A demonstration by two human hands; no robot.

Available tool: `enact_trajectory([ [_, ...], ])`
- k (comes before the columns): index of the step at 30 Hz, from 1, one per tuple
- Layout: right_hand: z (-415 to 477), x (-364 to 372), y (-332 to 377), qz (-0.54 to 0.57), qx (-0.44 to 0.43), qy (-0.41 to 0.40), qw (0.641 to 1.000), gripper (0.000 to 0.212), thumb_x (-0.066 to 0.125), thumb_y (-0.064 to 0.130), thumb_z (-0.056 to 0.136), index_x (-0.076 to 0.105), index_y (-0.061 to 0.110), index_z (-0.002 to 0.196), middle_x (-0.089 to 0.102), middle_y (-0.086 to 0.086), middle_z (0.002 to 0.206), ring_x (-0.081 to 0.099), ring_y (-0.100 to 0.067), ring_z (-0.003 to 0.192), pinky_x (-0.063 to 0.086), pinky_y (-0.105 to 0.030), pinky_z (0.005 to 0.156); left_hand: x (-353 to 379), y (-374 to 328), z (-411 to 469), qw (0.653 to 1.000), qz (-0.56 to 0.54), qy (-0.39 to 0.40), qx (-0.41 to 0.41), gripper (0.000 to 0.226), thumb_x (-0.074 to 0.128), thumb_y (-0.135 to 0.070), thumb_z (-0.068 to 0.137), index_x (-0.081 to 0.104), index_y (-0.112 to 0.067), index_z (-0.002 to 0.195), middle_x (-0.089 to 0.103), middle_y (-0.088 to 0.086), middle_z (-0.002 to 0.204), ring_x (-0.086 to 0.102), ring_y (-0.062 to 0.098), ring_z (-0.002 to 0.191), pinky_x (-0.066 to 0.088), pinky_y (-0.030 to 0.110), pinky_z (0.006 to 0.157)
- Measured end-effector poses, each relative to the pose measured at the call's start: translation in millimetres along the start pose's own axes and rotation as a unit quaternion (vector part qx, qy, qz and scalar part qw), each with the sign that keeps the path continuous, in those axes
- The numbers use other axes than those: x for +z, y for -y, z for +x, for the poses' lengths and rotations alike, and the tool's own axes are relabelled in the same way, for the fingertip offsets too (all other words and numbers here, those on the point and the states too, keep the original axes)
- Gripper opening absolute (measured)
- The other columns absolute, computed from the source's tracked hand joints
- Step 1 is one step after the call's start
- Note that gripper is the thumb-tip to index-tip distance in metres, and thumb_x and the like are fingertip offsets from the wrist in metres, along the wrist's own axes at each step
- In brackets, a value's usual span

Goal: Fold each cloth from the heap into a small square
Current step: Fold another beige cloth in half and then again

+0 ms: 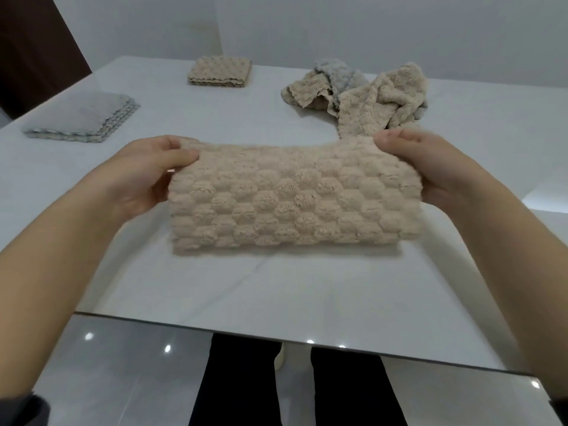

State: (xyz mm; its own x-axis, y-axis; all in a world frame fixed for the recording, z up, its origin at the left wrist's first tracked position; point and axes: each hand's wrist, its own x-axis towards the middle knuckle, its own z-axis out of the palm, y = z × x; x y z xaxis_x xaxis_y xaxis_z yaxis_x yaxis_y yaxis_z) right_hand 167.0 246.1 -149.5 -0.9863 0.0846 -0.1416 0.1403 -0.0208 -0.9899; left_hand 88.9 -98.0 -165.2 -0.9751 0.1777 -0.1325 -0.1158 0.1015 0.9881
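Pinching cloth (295, 204) by far corners with left hand (147, 173) and right hand (424, 167), mid-table (276, 287), near edge resting down. Lower far edge evenly, match corners, then smooth flat.

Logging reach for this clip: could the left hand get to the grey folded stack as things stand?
Probably yes, once freed. The left hand pinches the beige cloth by its top corner; the grey folded stack lies beyond it to the left, with only bare table between.
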Motion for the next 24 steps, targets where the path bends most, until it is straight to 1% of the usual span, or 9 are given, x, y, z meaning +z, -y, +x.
enact_trajectory([
  [3,21.8,10.2,-14.7,-0.164,-0.032,-0.107,0.98,0.005,0.068,0.015,0.088,0.067,0.014,0.092,0.064,-0.001,0.074,0.059,-0.009,0.064,0.052,-0.025,0.063,12.6,7.7,10.6,0.97,0.224,-0.086,0.04,0.027,0.063,-0.014,0.09,0.055,-0.02,0.115,0.063,0.002,0.085,0.06,0.017,0.07,0.047,0.028,0.062],
  [5,36.6,13.8,-27.6,-0.326,-0.072,-0.171,0.927,0.013,0.065,0.017,0.087,0.066,0.017,0.1,0.066,-0.001,0.084,0.057,-0.007,0.068,0.049,-0.026,0.071,19.8,17.7,14.5,0.899,0.411,-0.121,0.089,0.039,0.06,-0.018,0.09,0.049,-0.021,0.127,0.061,0.003,0.106,0.059,0.025,0.095,0.046,0.035,0.078],
  [7,36.6,20.3,-30.6,-0.466,-0.123,-0.209,0.851,0.03,0.056,0.019,0.092,0.059,0.018,0.121,0.065,-0.003,0.116,0.059,-0.016,0.099,0.045,-0.034,0.092,29.0,21.7,11.6,0.817,0.531,-0.149,0.166,0.05,0.052,-0.015,0.092,0.04,-0.014,0.14,0.047,0.011,0.136,0.046,0.031,0.121,0.04,0.044,0.098],
  [8,32.6,25.5,-29.9,-0.516,-0.164,-0.211,0.814,0.037,0.05,0.02,0.094,0.053,0.015,0.131,0.058,-0.005,0.13,0.053,-0.022,0.115,0.04,-0.039,0.101,35.2,20.4,8.7,0.799,0.544,-0.152,0.206,0.054,0.048,-0.013,0.093,0.036,-0.01,0.145,0.037,0.013,0.147,0.037,0.032,0.132,0.033,0.046,0.107],
  [9,27.6,33.5,-28.8,-0.548,-0.207,-0.192,0.788,0.042,0.045,0.02,0.097,0.047,0.012,0.138,0.051,-0.007,0.14,0.046,-0.027,0.127,0.034,-0.042,0.107,44.9,15.7,2.9,0.792,0.545,-0.141,0.236,0.056,0.045,-0.014,0.094,0.032,-0.007,0.148,0.029,0.014,0.154,0.028,0.031,0.14,0.025,0.046,0.113],
  [11,16.6,58.6,-28.1,-0.592,-0.228,-0.088,0.768,0.05,0.033,0.023,0.1,0.031,0.008,0.148,0.032,-0.007,0.154,0.026,-0.029,0.143,0.019,-0.047,0.117,68.9,11.4,-5.7,0.781,0.558,-0.07,0.27,0.057,0.037,-0.019,0.098,0.023,-0.007,0.152,0.016,0.01,0.161,0.012,0.024,0.148,0.009,0.045,0.12],
  [14,13.7,87.6,-46.7,-0.654,-0.141,0.038,0.742,0.058,0.018,0.035,0.104,0.005,0.013,0.156,-0.002,-0.001,0.163,-0.006,-0.021,0.15,-0.003,-0.049,0.12,100.3,23.0,-7.5,0.767,0.6,0.051,0.223,0.057,0.022,-0.029,0.102,0.008,-0.011,0.155,-0.001,0.004,0.163,-0.004,0.017,0.15,-0.003,0.044,0.121],
  [17,18.3,86.7,-58.8,-0.677,-0.1,0.056,0.727,0.06,0.011,0.042,0.103,-0.001,0.016,0.156,-0.008,0.001,0.163,-0.011,-0.019,0.149,-0.006,-0.05,0.119,103.5,38.0,-2.1,0.763,0.622,0.082,0.156,0.058,0.015,-0.035,0.102,0.0,-0.013,0.155,-0.007,0.002,0.163,-0.008,0.013,0.149,-0.005,0.042,0.121],
  [24,23.7,88.0,-60.5,-0.675,-0.1,0.036,0.73,0.061,0.013,0.043,0.102,0.0,0.016,0.156,-0.006,0.0,0.163,-0.009,-0.02,0.15,-0.006,-0.051,0.119,106.0,41.3,-3.1,0.761,0.63,0.061,0.144,0.062,0.015,-0.038,0.101,0.001,-0.013,0.155,-0.006,0.002,0.163,-0.007,0.014,0.149,-0.005,0.043,0.121],
])
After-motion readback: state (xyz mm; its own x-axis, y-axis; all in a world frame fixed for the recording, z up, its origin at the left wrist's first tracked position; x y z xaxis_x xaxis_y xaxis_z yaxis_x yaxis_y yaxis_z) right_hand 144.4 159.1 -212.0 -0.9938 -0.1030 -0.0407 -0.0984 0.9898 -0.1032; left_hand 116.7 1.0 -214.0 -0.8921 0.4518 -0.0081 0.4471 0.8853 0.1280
